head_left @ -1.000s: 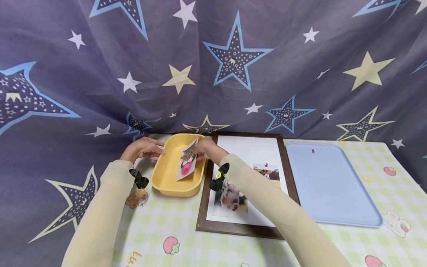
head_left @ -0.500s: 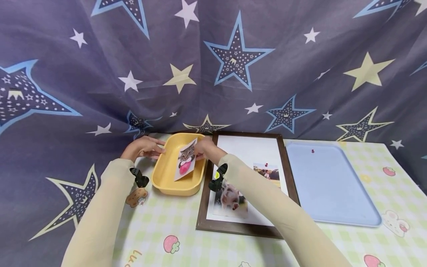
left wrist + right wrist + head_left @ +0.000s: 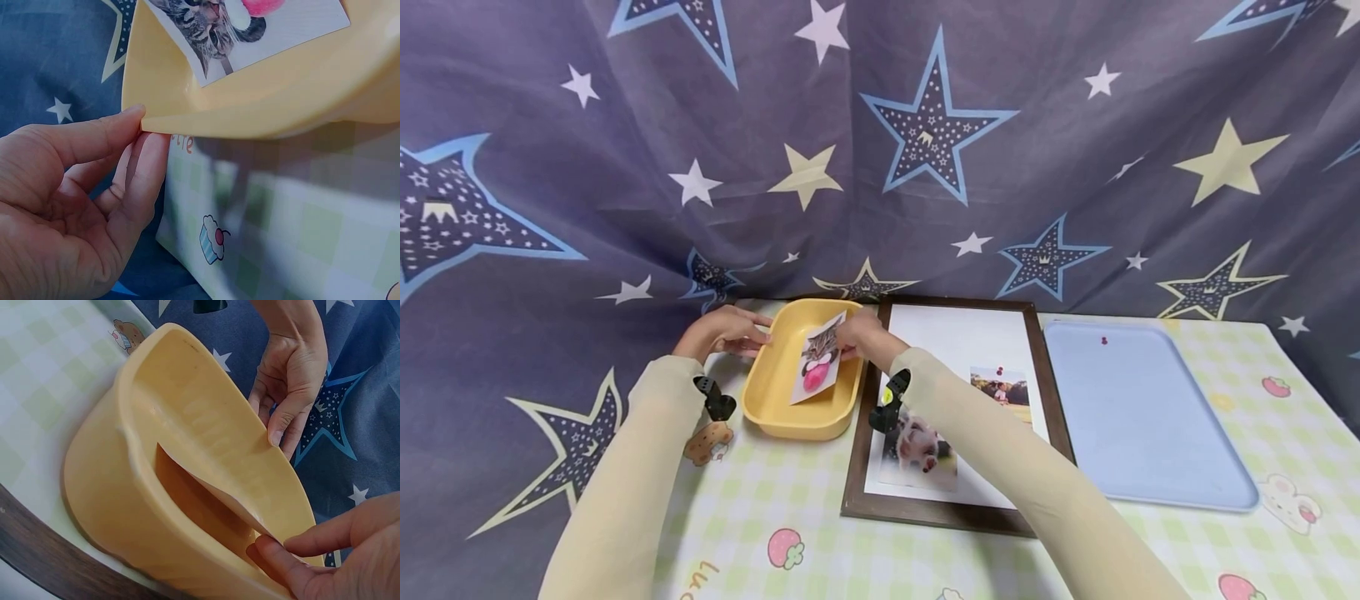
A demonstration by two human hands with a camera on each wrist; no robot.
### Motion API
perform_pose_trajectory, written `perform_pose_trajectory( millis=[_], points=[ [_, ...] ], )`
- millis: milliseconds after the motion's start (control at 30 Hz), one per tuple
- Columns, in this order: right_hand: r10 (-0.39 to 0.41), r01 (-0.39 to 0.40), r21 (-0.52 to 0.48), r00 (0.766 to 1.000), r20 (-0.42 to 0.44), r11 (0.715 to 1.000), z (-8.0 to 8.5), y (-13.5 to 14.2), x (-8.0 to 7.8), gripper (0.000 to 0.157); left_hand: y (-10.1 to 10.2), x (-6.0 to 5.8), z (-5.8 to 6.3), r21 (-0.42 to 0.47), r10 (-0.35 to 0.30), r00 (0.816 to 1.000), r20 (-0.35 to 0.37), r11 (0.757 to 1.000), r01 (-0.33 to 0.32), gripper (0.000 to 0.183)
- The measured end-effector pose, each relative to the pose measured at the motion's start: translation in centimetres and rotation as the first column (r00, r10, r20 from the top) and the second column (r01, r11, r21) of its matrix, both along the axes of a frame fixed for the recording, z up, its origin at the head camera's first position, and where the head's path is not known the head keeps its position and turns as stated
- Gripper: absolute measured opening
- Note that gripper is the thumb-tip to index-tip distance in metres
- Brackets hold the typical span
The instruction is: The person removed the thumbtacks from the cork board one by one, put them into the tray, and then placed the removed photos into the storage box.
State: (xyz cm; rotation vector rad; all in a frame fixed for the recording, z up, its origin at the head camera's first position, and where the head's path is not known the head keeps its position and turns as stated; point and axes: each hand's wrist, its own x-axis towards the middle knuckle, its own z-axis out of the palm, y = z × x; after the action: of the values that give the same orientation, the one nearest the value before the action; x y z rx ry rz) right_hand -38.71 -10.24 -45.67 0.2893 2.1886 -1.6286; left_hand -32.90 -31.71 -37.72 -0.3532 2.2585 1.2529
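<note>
A yellow plastic tub (image 3: 765,414) stands at the back left of the table. My left hand (image 3: 722,331) pinches its left rim between thumb and fingers, as the left wrist view shows on the tub's wall (image 3: 269,119). Inside the tub leans a photo (image 3: 817,367) of a tabby cat with something pink. My right hand (image 3: 867,332) reaches over the right rim and pinches the photo's edge. From the right wrist view, the photo (image 3: 219,497) stands tilted and slightly bowed, with the right thumb and fingers (image 3: 281,556) at its near edge.
Right of the tub lies a brown picture frame (image 3: 940,522) with a white board. On it are a piglet photo (image 3: 917,450) and a photo with a red pushpin (image 3: 1000,372). A blue tray (image 3: 1150,417) farther right holds one red pushpin (image 3: 1104,341). A starry curtain hangs behind.
The cat photo's lower end has shifted slightly left within the tub, and it faces upward a little more. Both hands have kept their places.
</note>
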Motion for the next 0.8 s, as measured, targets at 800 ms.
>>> perform_pose_trajectory(
  millis=[800],
  points=[
    [0.015,-0.014,0.043,0.999,-0.039,0.999,3.0,0.4,3.2,0.057,0.2,-0.1,-0.1,0.009,0.017,1.000,0.004,1.000,-0.017,0.063]
  ],
)
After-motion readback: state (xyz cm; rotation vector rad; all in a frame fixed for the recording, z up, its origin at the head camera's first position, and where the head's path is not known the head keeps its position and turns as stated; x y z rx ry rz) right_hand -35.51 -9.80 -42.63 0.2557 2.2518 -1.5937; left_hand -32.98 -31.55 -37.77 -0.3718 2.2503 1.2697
